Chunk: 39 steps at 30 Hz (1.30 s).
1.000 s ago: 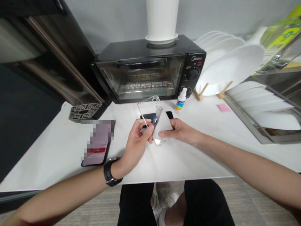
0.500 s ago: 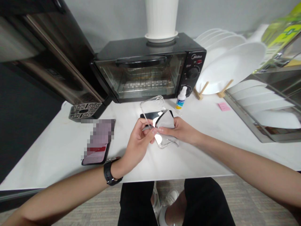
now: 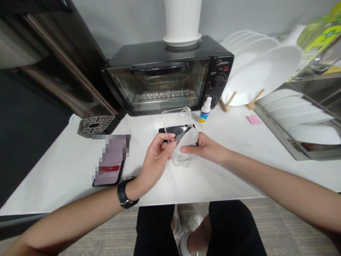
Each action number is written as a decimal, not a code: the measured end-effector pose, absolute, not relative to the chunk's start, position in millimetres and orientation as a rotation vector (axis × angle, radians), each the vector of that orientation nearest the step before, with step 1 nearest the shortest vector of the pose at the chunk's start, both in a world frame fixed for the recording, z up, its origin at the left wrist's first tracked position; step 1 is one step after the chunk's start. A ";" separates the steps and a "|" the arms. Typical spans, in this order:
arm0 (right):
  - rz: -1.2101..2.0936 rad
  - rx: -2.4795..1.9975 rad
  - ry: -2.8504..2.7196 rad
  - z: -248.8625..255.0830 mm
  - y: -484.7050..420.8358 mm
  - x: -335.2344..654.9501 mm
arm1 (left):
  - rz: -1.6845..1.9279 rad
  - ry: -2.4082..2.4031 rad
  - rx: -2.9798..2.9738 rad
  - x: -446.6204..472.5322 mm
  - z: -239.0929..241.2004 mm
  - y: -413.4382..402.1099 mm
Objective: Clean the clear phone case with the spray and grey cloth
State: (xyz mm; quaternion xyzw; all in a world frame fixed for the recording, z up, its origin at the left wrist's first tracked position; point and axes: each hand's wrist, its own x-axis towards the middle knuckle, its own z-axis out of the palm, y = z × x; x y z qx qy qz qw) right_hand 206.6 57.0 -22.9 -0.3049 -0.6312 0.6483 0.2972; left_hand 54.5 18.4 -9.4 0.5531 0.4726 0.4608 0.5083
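My left hand is closed on the left edge of a clear phone case, its thumb on the near side. The case is held up above the counter, camera cut-out at the top. In my right hand is a light grey cleaning cloth with a jagged edge, pinched between thumb and fingers. The cloth lies against the lower right part of the case and hides it. Behind the case, a dark phone-like slab rests on the counter, partly covered by my hands.
A white spray bottle stands before the black toaster oven. On the left lies a phone with its screen lit, near a drip tray. At right are a pink sticky note and white plates in a wooden rack.
My right hand has shifted the cloth slightly over the case, and its folds now stand differently. The case has tilted a little to the right. My left hand keeps its hold.
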 end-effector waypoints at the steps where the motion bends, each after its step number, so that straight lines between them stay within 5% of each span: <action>1: 1.756 -0.789 -1.683 -22.5 56.7 206.5 | 1.101 1.136 1.335 54.2 -9.6 18.3; 39: 1.736 -0.807 -1.729 -20.6 53.0 205.1 | 1.047 1.074 1.248 53.5 -13.5 19.8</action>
